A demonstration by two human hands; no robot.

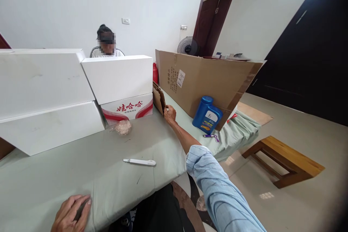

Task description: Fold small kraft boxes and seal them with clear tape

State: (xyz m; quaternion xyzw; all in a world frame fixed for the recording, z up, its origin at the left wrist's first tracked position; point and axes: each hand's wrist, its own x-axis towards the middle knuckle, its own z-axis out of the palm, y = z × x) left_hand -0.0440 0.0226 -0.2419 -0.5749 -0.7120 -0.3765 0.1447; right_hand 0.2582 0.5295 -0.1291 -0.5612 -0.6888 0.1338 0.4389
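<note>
My right hand [170, 114] reaches forward across the table, its fingers closed on the near edge of a folded brown cardboard piece [158, 98]. That cardboard stands beside a white box with red lettering and red stripes [127, 108]. My left hand [72, 213] rests low on the cloth near the front edge, fingers curled together. Something dark shows between its thumb and fingers, too shaded to name. Between the hands lies a white utility knife [139, 162]. A clear plastic bag with pale contents [123, 127] sits against the lettered box.
White boxes [43, 83] stand stacked at left; another white box [119, 78] tops the lettered one. At right are a large brown carton [201, 83], a blue bottle [207, 115] and a small purple tool [211, 136]. A person [106, 43] sits opposite. A wooden bench [293, 159] stands right.
</note>
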